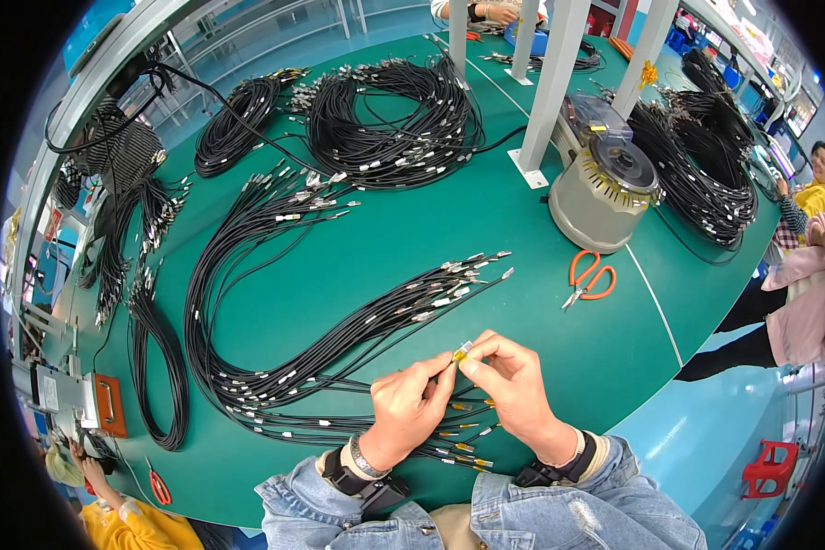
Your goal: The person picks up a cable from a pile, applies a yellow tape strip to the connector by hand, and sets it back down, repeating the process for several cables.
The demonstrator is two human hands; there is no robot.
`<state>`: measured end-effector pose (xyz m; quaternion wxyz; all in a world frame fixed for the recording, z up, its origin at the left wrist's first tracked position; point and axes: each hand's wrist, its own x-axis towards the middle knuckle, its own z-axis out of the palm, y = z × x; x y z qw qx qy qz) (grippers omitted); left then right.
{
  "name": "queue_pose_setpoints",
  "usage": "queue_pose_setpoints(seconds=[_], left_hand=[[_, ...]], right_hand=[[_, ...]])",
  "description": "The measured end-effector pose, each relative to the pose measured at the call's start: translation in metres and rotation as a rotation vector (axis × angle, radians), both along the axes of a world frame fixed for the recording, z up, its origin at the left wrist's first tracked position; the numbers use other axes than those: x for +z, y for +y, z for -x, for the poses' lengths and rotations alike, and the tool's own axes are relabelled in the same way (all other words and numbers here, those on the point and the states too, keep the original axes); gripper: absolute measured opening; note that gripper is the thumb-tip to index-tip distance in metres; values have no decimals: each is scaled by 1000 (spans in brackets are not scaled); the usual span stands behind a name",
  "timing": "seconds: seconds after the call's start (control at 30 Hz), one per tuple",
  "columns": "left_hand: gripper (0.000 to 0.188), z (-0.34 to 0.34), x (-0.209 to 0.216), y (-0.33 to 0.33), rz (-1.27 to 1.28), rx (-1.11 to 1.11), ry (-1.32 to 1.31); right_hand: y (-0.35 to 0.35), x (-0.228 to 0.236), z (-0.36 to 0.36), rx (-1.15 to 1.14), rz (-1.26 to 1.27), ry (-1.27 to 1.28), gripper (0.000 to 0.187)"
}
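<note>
My left hand [408, 408] is closed in a pinch on the end of a black cable, just above the near edge of the green table [559, 357]. My right hand [513, 385] pinches the same end from the other side. A small piece of yellow tape [460, 355] shows on it between my fingertips, beside a pale connector tip. Under and left of my hands lies a curved bundle of black cables [339, 367] with white tags. Several cable ends [463, 449] below my hands bear yellow tape.
Orange-handled scissors [588, 282] lie right of the bundle, near a round tape dispenser [605, 197] edged with yellow strips. Coiled cables [390, 124] lie at the back, more [697, 165] at the right. Grey posts [555, 82] rise from the table. Other people sit around it.
</note>
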<state>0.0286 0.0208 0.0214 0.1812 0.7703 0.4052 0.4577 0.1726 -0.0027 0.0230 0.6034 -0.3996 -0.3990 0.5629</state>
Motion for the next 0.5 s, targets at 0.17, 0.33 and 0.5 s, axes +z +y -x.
queue_pose_setpoints(seconds=[0.17,0.33,0.5], left_hand=[[16,-1,1,1,13,0,-11],[16,-4,-1,2,-30,15,-48],[16,-5,-2,2,-45,19,-62]], right_hand=[[0,1,2,-16,-117,-13,1],[0,0,1,-29,-17,-2,2],[0,-2,2,-29,-16,-18,2]])
